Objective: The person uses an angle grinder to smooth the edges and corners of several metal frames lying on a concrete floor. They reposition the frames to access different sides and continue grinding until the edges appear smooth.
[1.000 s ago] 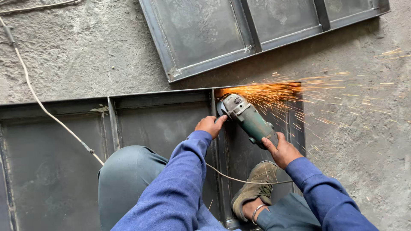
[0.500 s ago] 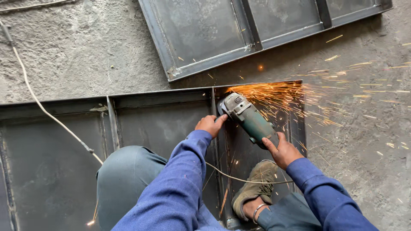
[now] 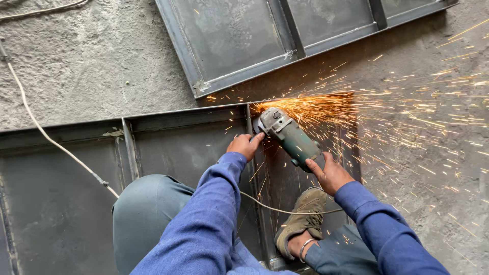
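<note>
Crouching on rough concrete (image 3: 86,66), we work over a steel frame (image 3: 183,132). Our right hand (image 3: 331,173) grips the grinder (image 3: 290,135) body at five o'clock; our left hand (image 3: 245,145) closes on its side at nine, sparks (image 3: 316,107) flying toward three.

Only one view, head cam, looks steep down from above at close range onto the left hand (image 3: 245,145), right hand (image 3: 330,174) and angle grinder (image 3: 290,137) over concrete floor (image 3: 81,71).

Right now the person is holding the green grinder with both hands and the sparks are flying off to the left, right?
Not quite. The head view shows both hands, left hand and right hand, on the green angle grinder, but the sparks fly off to the right, across the concrete floor.
</note>
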### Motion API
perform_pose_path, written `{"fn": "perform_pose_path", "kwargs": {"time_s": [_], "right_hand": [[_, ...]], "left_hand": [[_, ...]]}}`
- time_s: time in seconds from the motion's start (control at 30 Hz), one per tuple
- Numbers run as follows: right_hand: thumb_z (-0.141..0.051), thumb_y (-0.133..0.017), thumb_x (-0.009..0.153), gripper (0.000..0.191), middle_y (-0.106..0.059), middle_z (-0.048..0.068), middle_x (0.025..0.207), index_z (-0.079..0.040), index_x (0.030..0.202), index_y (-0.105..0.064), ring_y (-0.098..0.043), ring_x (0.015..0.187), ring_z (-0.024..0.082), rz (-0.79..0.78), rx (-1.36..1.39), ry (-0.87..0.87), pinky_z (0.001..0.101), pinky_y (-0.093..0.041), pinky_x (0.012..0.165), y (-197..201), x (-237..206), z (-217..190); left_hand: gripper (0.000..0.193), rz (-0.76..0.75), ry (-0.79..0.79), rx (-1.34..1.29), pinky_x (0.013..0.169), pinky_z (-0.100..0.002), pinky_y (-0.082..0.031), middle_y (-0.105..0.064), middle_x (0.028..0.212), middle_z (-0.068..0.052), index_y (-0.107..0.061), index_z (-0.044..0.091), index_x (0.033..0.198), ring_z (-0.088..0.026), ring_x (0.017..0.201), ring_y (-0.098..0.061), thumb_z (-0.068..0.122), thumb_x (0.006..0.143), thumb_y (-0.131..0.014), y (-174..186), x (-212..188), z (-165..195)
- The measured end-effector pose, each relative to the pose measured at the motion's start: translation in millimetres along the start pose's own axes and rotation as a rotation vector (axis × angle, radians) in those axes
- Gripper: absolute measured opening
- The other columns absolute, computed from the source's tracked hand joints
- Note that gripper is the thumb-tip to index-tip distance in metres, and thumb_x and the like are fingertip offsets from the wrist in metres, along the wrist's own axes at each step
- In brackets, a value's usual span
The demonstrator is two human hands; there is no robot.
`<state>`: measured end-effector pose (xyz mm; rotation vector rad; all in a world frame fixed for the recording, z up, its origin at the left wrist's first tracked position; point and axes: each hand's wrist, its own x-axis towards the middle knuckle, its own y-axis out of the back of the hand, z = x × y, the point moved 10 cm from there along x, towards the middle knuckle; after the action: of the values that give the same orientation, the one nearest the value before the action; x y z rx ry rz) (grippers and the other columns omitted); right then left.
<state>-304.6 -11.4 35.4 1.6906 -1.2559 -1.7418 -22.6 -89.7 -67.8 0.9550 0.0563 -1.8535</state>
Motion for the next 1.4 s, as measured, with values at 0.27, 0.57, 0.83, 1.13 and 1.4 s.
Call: {"fn": "perform_pose_path", "kwargs": {"time_s": [0.27,0.57,0.83,1.13,1.4], "right_hand": [[-0.068,-0.047,0.093,0.087,-0.07,0.034,0.112,-0.002,0.15,-0.036,-0.068,0.11,0.047,-0.046,0.008,-0.094,0.0507,-0.052,0.096,-12,-11,12],[-0.068,-0.047,0.093,0.079,-0.071,0.03,0.115,-0.012,0.149,-0.042,-0.068,0.112,0.046,0.027,0.02,-0.088,0.0512,-0.053,0.095,-11,-25,26],[-0.064,-0.046,0.093,0.079,-0.072,0.03,0.109,-0.028,0.161,-0.028,-0.069,0.106,0.048,0.061,-0.019,-0.092,0.0526,-0.055,0.091,-3,-34,28],[-0.066,-0.046,0.094,0.084,-0.071,0.033,0.108,-0.029,0.164,-0.021,-0.069,0.104,0.049,-0.012,-0.065,-0.097,0.054,-0.055,0.089,-9,-18,17],[-0.066,-0.047,0.093,0.083,-0.071,0.034,0.11,-0.025,0.162,-0.027,-0.068,0.109,0.049,0.013,-0.044,-0.034,0.053,-0.054,0.092,1,-14,8]], "left_hand": [[0.075,-0.011,-0.008,-0.022,0.101,-0.048,-0.051,-0.073,0.115,-0.025,-0.076,0.004,0.112,-0.042,0.114,-0.068,0.072,0.09,-0.052,-3,-10,-2],[0.075,0.038,-0.045,-0.015,0.099,-0.048,-0.051,-0.073,0.112,-0.026,-0.077,0.003,0.109,-0.043,0.11,-0.068,0.071,0.09,-0.052,-13,-23,-1],[0.077,0.04,-0.067,0.02,0.092,-0.048,-0.054,-0.075,0.103,-0.024,-0.078,0.004,0.105,-0.04,0.103,-0.071,0.074,0.088,-0.053,-16,-24,10],[0.075,0.093,-0.035,0.016,0.094,-0.05,-0.053,-0.074,0.106,-0.025,-0.077,0.005,0.108,-0.042,0.105,-0.07,0.073,0.09,-0.052,-5,-19,2],[0.074,0.059,-0.007,-0.048,0.097,-0.049,-0.051,-0.073,0.111,-0.025,-0.078,0.005,0.108,-0.043,0.11,-0.067,0.072,0.089,-0.054,-4,-17,0]]}}
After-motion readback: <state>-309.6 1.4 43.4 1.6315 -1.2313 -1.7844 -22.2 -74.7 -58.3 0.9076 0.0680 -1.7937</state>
